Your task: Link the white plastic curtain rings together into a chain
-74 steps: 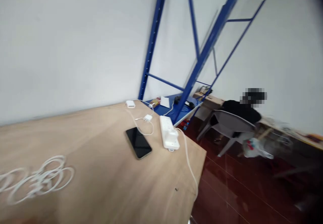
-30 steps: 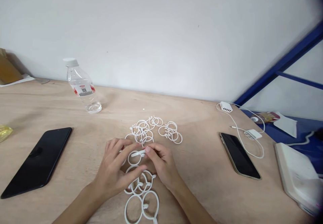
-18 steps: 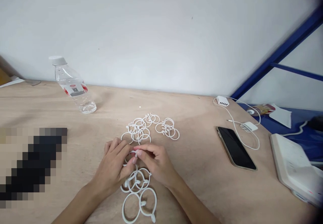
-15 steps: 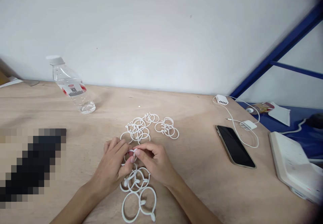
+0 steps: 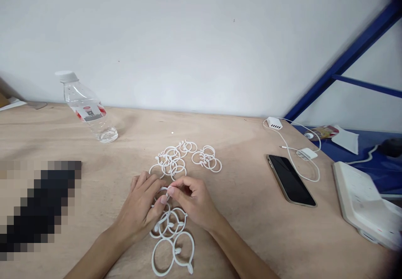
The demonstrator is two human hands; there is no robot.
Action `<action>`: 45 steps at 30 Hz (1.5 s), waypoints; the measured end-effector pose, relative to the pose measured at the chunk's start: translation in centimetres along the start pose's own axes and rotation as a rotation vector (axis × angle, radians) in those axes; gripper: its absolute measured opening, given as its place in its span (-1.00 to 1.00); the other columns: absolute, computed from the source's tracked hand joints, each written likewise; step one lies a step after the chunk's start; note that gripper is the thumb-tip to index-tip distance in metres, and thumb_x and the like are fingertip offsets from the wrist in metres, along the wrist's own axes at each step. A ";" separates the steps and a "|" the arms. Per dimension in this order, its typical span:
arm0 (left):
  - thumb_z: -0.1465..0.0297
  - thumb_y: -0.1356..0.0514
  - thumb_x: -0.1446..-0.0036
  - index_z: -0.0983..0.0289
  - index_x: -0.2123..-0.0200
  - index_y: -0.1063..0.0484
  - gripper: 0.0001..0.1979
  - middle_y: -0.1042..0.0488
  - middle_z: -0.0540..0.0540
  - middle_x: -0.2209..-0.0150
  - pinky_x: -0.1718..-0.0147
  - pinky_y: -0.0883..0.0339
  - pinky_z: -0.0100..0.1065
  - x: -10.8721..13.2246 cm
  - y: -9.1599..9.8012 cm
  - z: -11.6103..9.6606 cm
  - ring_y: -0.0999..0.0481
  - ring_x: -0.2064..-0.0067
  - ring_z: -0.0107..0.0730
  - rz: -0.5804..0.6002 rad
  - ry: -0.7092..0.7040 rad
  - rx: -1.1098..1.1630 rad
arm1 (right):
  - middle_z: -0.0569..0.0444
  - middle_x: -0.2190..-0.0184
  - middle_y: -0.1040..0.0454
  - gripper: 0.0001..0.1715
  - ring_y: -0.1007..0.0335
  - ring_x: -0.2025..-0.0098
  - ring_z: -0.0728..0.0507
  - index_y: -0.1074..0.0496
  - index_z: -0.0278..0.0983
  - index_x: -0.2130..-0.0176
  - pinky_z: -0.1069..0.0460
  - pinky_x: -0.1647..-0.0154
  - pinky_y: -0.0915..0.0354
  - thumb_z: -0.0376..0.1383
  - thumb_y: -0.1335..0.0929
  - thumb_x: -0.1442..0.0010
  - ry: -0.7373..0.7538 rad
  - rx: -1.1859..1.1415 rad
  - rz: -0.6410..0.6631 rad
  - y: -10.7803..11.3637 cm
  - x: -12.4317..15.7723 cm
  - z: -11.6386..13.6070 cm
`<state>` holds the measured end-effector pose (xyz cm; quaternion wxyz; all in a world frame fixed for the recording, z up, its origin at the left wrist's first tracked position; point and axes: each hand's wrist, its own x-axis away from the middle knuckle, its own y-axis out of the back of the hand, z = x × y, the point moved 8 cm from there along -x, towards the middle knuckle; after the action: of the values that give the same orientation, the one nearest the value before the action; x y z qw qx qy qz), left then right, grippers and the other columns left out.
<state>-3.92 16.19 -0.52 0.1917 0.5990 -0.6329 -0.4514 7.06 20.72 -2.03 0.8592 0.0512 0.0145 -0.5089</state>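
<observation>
Between my hands is a white plastic ring (image 5: 161, 189) with a small clasp, like a curtain ring. My left hand (image 5: 143, 201) grips its left side, thumb and fingers closed round it. On the other side, my right hand (image 5: 193, 199) pinches the ring near its clasp with thumb and forefinger. Several more white rings (image 5: 184, 249) lie close below my hands, some overlapping, and reach toward the front of the table. Beyond my fingers lies a loose pile of white rings (image 5: 171, 159). A smaller cluster of rings (image 5: 207, 158) sits to its right. My fingers partly hide the held ring.
A clear water bottle (image 5: 91, 111) stands at the back left of the wooden table (image 5: 245, 153). To the right lie a phone (image 5: 292, 180), a white charger with its cable (image 5: 274, 123), and a white device (image 5: 364, 203). A pixelated dark patch covers the left edge.
My hands keep almost the same place, with the ring still between them; the left fingers have shifted slightly, baring more of it. The whole view has moved a little.
</observation>
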 end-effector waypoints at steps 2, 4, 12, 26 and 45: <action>0.26 0.10 -0.30 0.22 0.37 -0.31 -0.71 -0.33 0.05 0.43 0.28 -0.09 -0.16 0.0 -0.1 0.1 -0.20 0.31 -0.20 -0.003 0.008 -0.024 | 0.16 0.54 -0.42 -0.83 -0.28 0.47 0.01 -0.49 -0.30 0.40 0.12 0.43 -0.22 -0.25 -0.37 -0.14 -0.009 -0.002 0.001 0.0 0.0 -0.1; 0.28 0.09 -0.29 0.22 0.46 -0.25 -0.70 -0.28 0.03 0.48 0.32 -0.07 -0.19 -0.1 -0.3 0.1 -0.18 0.35 -0.22 -0.004 0.005 -0.028 | 0.17 0.55 -0.41 -0.82 -0.27 0.47 0.01 -0.48 -0.31 0.43 0.12 0.44 -0.21 -0.25 -0.36 -0.15 -0.017 0.003 0.014 0.0 0.0 -0.2; 0.33 0.02 -0.26 0.22 0.30 -0.35 -0.81 -0.37 0.07 0.37 0.26 -0.14 -0.18 -0.1 0.6 -0.1 -0.23 0.28 -0.21 -0.082 -0.020 0.031 | 0.18 0.62 -0.33 -0.72 -0.21 0.52 0.00 -0.44 -0.30 0.51 0.11 0.49 -0.15 -0.19 -0.35 -0.14 0.025 0.028 -0.163 1.5 0.0 0.0; 0.40 0.01 -0.27 0.27 0.41 -0.48 -0.69 -0.48 0.06 0.46 0.24 -0.25 -0.22 -0.1 2.1 -0.1 -0.43 0.35 -0.31 -0.220 0.020 0.079 | 0.02 0.48 -0.44 -0.78 -0.34 0.35 -0.19 -0.45 -0.29 0.43 -0.08 0.25 -0.26 -0.17 -0.42 0.00 0.132 0.813 -0.297 3.6 -0.5 0.0; 0.38 -0.06 -0.27 0.22 0.01 -0.45 -0.72 -0.50 0.14 0.06 -0.01 -0.29 -0.11 -0.4 1.6 -0.4 -0.42 0.00 -0.19 -0.138 -0.028 0.125 | 0.01 0.49 -0.56 -0.65 -0.45 0.46 -0.14 -0.52 -0.30 0.36 0.00 0.38 -0.36 -0.06 -0.37 -0.08 -0.011 0.447 -0.483 5.7 0.0 -0.5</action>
<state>-4.43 16.22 1.06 0.1136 0.6456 -0.6198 -0.4315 12.02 23.49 -2.16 0.6810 0.2310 -0.0906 -0.6890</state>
